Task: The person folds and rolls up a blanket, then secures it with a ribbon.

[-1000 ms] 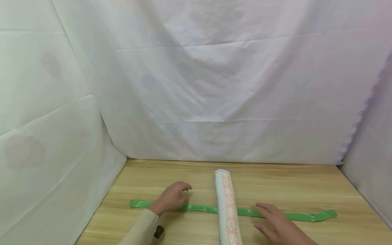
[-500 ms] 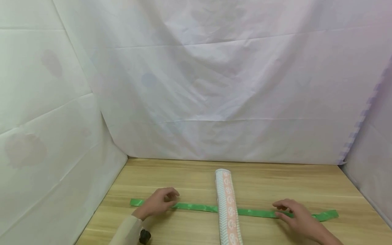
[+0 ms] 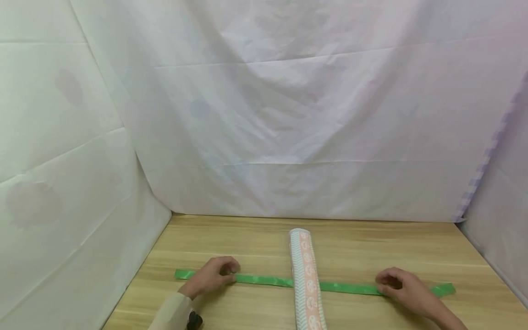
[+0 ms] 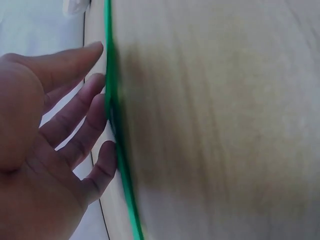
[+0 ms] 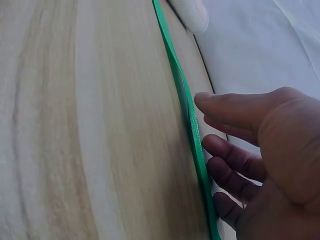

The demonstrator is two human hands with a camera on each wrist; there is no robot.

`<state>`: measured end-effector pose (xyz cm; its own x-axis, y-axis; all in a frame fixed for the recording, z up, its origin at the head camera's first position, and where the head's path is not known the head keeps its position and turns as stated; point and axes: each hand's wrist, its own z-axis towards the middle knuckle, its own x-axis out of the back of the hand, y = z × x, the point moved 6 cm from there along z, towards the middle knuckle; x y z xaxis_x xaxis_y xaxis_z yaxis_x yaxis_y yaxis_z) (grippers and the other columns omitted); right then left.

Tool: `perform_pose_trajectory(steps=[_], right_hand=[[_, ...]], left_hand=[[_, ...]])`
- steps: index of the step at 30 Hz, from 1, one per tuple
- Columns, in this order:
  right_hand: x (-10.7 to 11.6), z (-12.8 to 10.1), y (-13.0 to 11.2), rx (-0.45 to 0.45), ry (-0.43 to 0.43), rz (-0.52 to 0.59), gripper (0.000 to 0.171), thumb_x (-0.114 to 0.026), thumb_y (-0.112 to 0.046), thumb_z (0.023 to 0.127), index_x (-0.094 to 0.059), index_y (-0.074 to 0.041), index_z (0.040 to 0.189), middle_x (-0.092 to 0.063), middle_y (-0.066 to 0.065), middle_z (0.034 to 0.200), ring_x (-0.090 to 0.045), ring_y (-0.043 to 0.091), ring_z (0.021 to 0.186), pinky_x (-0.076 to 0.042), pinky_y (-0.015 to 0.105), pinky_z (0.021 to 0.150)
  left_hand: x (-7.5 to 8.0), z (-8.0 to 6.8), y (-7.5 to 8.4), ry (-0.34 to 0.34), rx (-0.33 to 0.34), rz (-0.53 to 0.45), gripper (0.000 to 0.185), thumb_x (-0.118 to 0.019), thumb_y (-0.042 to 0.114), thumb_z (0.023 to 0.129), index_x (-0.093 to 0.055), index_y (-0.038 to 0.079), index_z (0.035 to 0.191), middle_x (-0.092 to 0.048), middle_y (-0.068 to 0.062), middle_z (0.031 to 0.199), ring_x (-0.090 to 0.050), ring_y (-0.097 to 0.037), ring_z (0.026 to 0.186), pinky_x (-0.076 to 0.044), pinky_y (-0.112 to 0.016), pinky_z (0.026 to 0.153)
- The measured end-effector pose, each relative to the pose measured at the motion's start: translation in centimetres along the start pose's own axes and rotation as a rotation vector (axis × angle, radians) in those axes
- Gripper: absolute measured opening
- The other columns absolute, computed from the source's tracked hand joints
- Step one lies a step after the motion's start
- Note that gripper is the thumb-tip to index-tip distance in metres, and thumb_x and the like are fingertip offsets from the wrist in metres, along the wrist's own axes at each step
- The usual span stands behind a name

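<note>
Green ribbon [image 3: 268,279] lies flat across the table [image 3: 371,247], under the rolled paper [image 3: 305,279]. Your left hand [image 3: 211,277] pinches its left part, right hand [image 3: 402,288] curls round its right end. Lift both ends evenly, keeping the roll centred.

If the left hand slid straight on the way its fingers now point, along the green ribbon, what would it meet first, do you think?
Probably the rolled patterned paper lying across the green ribbon: the left hand points right toward it, with only bare ribbon and table showing between, though depth is hard to judge.
</note>
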<state>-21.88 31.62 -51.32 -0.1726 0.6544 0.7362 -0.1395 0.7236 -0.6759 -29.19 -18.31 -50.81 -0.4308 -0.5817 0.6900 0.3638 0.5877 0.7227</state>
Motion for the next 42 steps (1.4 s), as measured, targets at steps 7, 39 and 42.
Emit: perform_pose_trajectory(steps=[7, 39, 42], right_hand=[[-0.3, 0.1, 0.0, 0.039, 0.001, -0.015, 0.018, -0.075, -0.027, 0.088, -0.068, -0.014, 0.098, -0.062, -0.002, 0.094, -0.052, -0.004, 0.081, -0.048, 0.022, 0.068], [0.0, 0.5, -1.9, 0.143, -0.182, 0.111, 0.009, -0.059, -0.015, 0.099, -0.059, -0.007, 0.095, -0.056, -0.006, 0.082, -0.048, -0.002, 0.071, -0.042, 0.024, 0.058], [0.6, 0.5, -2.0, 0.188, -0.186, 0.082, 0.011, -0.059, -0.019, 0.1, -0.065, -0.011, 0.094, -0.057, -0.012, 0.081, -0.046, -0.004, 0.069, -0.039, 0.024, 0.054]], left_hand=[[-0.4, 0.1, -0.1, 0.015, 0.005, 0.037, 0.021, -0.073, 0.009, 0.087, -0.068, 0.014, 0.107, -0.062, 0.007, 0.096, -0.055, -0.009, 0.089, -0.049, -0.026, 0.079], [0.0, 0.2, -0.3, -0.032, 0.034, 0.01, 0.018, -0.061, 0.011, 0.098, -0.067, 0.018, 0.114, -0.063, 0.006, 0.096, -0.057, -0.008, 0.087, -0.048, -0.026, 0.074], [0.0, 0.3, -0.9, -0.047, 0.072, -0.022, 0.019, -0.061, 0.013, 0.098, -0.066, 0.018, 0.116, -0.061, 0.005, 0.096, -0.055, -0.01, 0.086, -0.047, -0.026, 0.073]])
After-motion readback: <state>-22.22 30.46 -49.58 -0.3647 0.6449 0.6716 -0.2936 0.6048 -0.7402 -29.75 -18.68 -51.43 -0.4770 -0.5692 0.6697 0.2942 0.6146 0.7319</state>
